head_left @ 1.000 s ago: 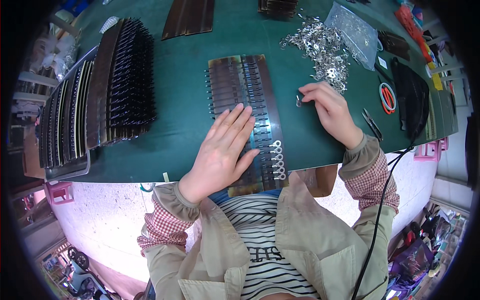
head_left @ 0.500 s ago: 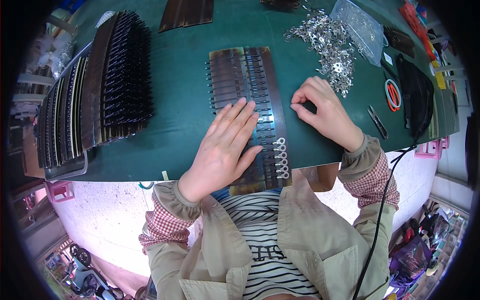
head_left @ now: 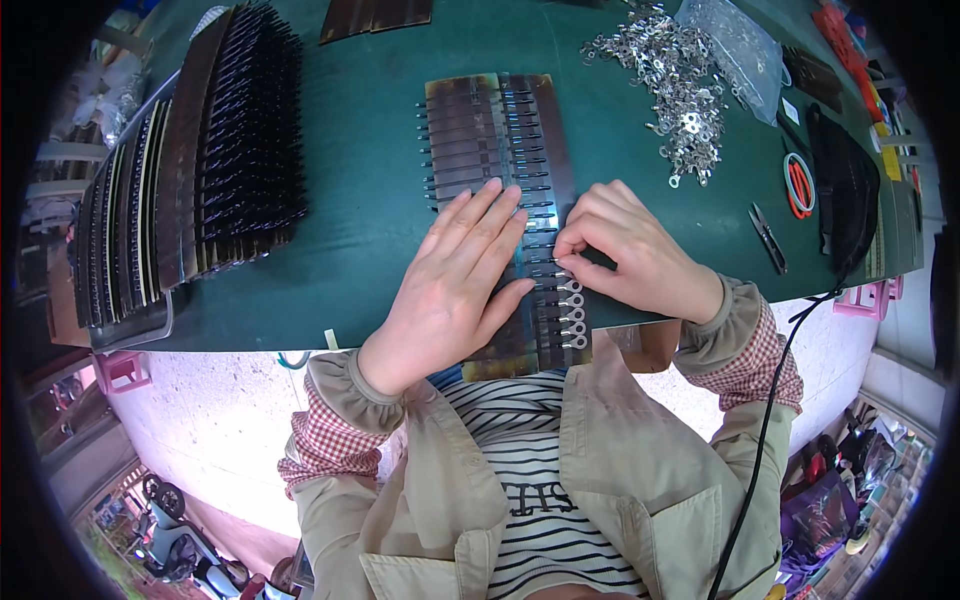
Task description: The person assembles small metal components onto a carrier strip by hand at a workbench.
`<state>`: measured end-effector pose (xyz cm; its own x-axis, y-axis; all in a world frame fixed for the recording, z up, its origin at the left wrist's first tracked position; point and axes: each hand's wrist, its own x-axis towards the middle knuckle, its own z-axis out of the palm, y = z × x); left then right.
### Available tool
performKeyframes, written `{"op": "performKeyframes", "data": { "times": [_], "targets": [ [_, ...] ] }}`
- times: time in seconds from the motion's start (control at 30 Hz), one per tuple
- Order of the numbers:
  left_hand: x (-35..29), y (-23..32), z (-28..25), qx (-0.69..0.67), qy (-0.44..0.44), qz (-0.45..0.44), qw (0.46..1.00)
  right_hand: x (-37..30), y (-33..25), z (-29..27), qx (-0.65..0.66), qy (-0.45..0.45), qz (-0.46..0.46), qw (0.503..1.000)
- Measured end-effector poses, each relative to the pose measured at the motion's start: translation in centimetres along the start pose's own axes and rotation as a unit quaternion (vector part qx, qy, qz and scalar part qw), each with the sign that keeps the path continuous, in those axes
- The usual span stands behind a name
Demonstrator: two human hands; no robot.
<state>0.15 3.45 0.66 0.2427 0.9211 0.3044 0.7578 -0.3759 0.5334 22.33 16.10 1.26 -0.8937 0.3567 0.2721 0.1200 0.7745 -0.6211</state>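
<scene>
A dark brown board (head_left: 463,120) lies lengthwise before me, with a row of short black leads (head_left: 524,148) across it. Several silver ring terminals (head_left: 577,315) line its lower right edge, fitted on lead ends. My left hand (head_left: 445,285) lies flat over the board's middle, fingers stretched out and thumb apart, pressing no separate object that I can see. At the board's right edge, just above the topmost ring terminal, my right hand (head_left: 635,255) is closed in a pinch at a lead's end. Its fingers hide whatever is between the tips.
A tall stack of similar boards (head_left: 185,160) with black leads stands in a tray at left. Loose terminals (head_left: 690,110) are heaped at far right beside a clear plastic bag (head_left: 735,55). Snips (head_left: 768,240), an orange-and-white coil (head_left: 799,186) and a black pouch (head_left: 843,185) lie at right.
My right hand has moved left and down from the bare table to the board's edge, still pinched. My left hand stays flat on the board. The view has shifted slightly.
</scene>
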Motion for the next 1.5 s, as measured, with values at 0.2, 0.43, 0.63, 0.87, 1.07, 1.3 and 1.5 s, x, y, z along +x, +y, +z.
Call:
{"op": "performKeyframes", "data": {
  "times": [0.2, 0.43, 0.63, 0.87, 1.07, 1.3, 1.5],
  "targets": [
    [-0.1, 0.0, 0.0, -0.01, 0.003, 0.001, 1.0, -0.6, -0.3, 0.6, -0.008, 0.029, 0.005, 1.0],
    [-0.2, 0.1, -0.6, -0.031, -0.021, 0.035, 0.999, -3.4, -0.7, 0.0, -0.069, 0.053, -0.034, 0.996],
    [-0.1, 0.5, -0.5, 0.018, -0.043, 0.049, 0.998, -3.9, -1.0, 0.1, -0.104, 0.04, -0.051, 0.993],
    [-0.1, 0.5, -0.3, 0.035, -0.042, 0.058, 0.997, -4.0, -1.3, 0.3, -0.127, 0.047, -0.063, 0.989],
    [-0.2, 0.2, -0.1, 0.05, -0.03, 0.069, 0.996, -3.9, -1.4, 0.4, -0.139, 0.048, -0.066, 0.987],
    [0.0, 0.1, -0.2, 0.037, -0.024, 0.074, 0.996, -3.9, -0.7, 0.0, -0.133, 0.045, -0.06, 0.988],
    [0.3, -0.6, -0.2, -0.022, 0.031, 0.019, 0.999, -2.0, 5.7, -4.6, -0.278, 0.189, 0.071, 0.939]
  ]
}}
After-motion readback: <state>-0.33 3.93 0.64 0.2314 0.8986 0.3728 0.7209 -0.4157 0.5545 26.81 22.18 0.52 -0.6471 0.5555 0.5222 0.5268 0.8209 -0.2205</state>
